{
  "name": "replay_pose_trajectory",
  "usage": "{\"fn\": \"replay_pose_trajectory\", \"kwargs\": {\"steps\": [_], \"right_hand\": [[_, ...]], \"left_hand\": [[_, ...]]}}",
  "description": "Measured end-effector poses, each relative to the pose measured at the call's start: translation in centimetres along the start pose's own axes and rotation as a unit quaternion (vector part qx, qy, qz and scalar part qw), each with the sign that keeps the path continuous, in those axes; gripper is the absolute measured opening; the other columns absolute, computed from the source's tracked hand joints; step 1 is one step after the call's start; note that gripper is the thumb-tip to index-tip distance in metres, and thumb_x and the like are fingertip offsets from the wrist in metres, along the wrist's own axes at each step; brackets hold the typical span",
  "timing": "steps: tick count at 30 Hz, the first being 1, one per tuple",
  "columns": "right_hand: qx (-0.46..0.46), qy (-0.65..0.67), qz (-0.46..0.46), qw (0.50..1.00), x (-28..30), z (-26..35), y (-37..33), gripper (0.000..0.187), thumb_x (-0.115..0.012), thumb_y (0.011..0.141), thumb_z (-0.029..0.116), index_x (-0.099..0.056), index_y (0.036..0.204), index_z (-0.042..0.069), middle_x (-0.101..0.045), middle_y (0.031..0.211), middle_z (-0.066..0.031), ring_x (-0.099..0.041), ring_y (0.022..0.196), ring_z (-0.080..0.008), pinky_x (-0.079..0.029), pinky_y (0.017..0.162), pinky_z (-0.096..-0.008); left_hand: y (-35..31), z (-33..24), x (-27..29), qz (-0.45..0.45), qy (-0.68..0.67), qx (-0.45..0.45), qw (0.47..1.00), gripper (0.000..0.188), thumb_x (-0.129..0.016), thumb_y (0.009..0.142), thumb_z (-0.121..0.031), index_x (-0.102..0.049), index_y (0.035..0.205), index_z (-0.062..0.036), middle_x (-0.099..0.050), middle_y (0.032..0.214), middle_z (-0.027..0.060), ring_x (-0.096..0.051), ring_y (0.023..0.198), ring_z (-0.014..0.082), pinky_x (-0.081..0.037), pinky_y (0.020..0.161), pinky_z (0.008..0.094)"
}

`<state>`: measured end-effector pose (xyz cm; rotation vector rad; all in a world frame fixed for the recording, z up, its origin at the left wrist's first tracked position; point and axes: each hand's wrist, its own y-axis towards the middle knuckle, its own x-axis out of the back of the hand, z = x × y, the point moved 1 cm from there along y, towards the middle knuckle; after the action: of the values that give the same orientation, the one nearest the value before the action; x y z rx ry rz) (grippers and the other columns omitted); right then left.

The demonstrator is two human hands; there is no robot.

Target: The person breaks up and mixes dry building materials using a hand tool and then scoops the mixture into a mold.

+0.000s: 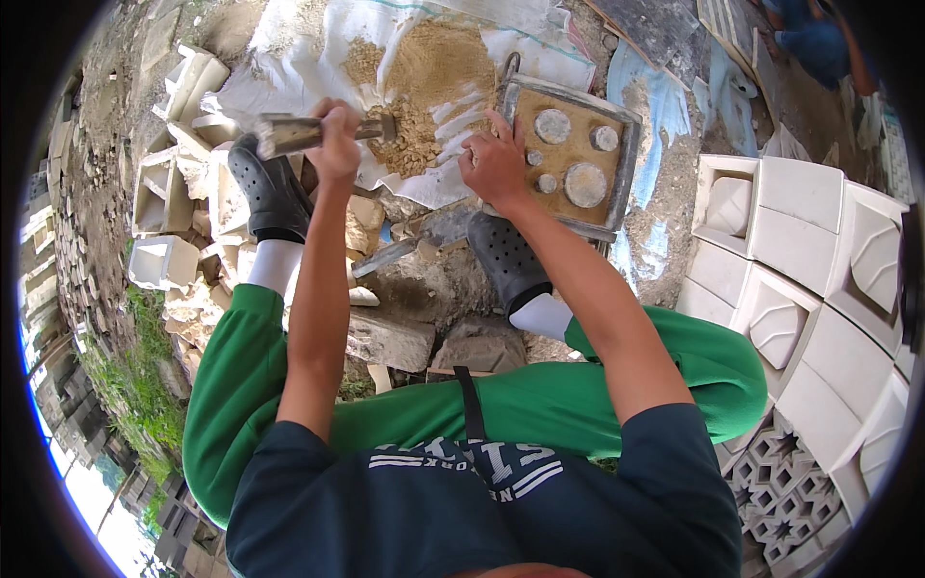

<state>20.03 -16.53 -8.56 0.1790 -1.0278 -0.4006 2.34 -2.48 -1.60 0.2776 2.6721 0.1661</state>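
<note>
My left hand (334,140) is wrapped round a hammer-like tool (289,135) with a thick wooden body. The tool lies level above a pile of sandy powder (424,106), its narrow dark end toward the pile. My right hand (495,166) rests at the left edge of a grey rectangular mould frame (626,144), with fingers spread and nothing visible between them. Packed tan material (549,91) fills the frame. Several round grey discs of different sizes, including a large disc (585,184), sit in it.
White sacking (540,34) lies under the powder. Pale cast blocks (805,207) are stacked at right, above a patterned lattice block (785,486). Broken white blocks (164,193) lie by my left clog (265,193). My right clog (506,255) is beside the frame. Another person (819,48) is at upper right.
</note>
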Motion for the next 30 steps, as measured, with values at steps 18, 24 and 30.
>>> {"fn": "replay_pose_trajectory", "kwargs": {"steps": [18, 24, 30], "right_hand": [[-0.024, 0.000, 0.016, 1.000, -0.2, -1.3, -0.4, 0.013, -0.057, 0.073, 0.015, -0.067, 0.074, 0.007, -0.066, 0.088, -0.0089, -0.042, 0.125, -0.0274, -0.023, 0.108, -0.0576], [-0.021, -0.023, 0.030, 0.999, 0.8, -1.2, 0.3, 0.011, -0.059, 0.075, 0.014, -0.067, 0.078, 0.007, -0.067, 0.091, -0.0067, -0.043, 0.123, -0.0264, -0.022, 0.107, -0.0576], [-0.016, -0.024, 0.024, 0.999, -0.1, -1.0, -0.4, 0.011, -0.058, 0.074, 0.014, -0.067, 0.076, 0.008, -0.067, 0.087, -0.0076, -0.044, 0.122, -0.0268, -0.021, 0.107, -0.0575]], "left_hand": [[0.2, -2.1, -4.8, -0.057, 0.083, -0.005, 0.995, 0.025, -0.045, 0.079, -0.003, -0.032, 0.059, -0.0092, -0.034, 0.054, -0.0025, -0.029, 0.046, 0.0056, -0.021, 0.044, 0.0230], [-0.1, -7.5, -6.9, -0.028, 0.051, -0.044, 0.997, 0.025, -0.045, 0.076, -0.001, -0.030, 0.058, -0.0104, -0.033, 0.052, -0.0018, -0.028, 0.046, 0.0058, -0.022, 0.041, 0.0235], [2.0, -0.8, -4.7, -0.069, 0.131, -0.021, 0.989, 0.023, -0.046, 0.077, -0.003, -0.033, 0.059, -0.0094, -0.038, 0.054, -0.0008, -0.035, 0.044, 0.0073, -0.026, 0.040, 0.0241]]}}
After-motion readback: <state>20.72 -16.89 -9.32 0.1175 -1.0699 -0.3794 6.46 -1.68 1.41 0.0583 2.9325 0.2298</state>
